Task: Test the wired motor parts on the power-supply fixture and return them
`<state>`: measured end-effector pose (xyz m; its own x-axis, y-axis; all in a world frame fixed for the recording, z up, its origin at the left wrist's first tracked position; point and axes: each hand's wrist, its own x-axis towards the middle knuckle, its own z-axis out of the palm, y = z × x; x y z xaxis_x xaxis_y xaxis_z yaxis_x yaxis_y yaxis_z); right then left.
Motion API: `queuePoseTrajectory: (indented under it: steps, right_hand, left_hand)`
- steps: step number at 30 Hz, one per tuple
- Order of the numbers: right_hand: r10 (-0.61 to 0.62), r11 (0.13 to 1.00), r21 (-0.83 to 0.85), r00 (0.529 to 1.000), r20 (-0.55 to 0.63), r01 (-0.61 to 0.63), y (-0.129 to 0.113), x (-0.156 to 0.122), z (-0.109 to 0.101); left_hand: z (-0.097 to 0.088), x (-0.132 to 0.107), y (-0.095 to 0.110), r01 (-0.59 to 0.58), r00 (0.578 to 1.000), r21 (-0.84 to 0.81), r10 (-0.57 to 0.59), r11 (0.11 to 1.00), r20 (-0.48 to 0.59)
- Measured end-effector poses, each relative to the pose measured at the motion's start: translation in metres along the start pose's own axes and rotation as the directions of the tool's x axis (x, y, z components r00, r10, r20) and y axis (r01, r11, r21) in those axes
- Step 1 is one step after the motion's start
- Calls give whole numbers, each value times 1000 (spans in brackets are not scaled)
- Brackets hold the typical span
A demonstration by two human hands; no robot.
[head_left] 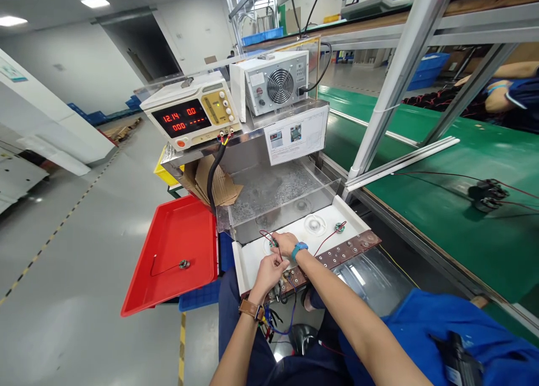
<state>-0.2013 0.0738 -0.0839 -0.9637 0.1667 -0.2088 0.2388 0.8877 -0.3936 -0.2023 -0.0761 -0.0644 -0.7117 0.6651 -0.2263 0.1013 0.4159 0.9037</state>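
Observation:
My right hand (287, 244), with a teal band at the wrist, is closed on a small round circuit board (274, 242) with thin red and black wires. Just below it, my left hand (270, 272), wearing a brown-strapped watch, has thumb and forefinger pinched by the wires; its fingertips hide what they grip. Both hands are over a white tray (295, 227) with round recesses. A second round circuit board (339, 227) lies at the tray's right end, its red wire trailing toward the brown terminal strip (349, 249) along the front edge.
A red tray (172, 229) at left holds another wired board (184, 264). Behind stands a power supply (191, 114) with lit red digits beside a fan-backed unit (273, 83). A green conveyor belt (442, 234) carries a black motor-like part (488, 195). Another person's arm (501, 97) shows far right.

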Motion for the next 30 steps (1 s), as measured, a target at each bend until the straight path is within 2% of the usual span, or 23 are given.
queuePoseTrajectory:
  steps: [8,21,30]
  right_hand:
    - [12,1000,12,1000,-5,-12,-5,-4,-6]
    - [0,998,65,998,-63,4,-9,-3,3]
    - [6,997,77,997,-74,-1,-15,-5,-7]
  left_hand:
    - [0,1,-4,-27,1000,28,27,999,13]
    - [2,-2,-4,-39,997,22,41,999,-58]
    - [1,2,-2,-71,990,1,71,997,-124]
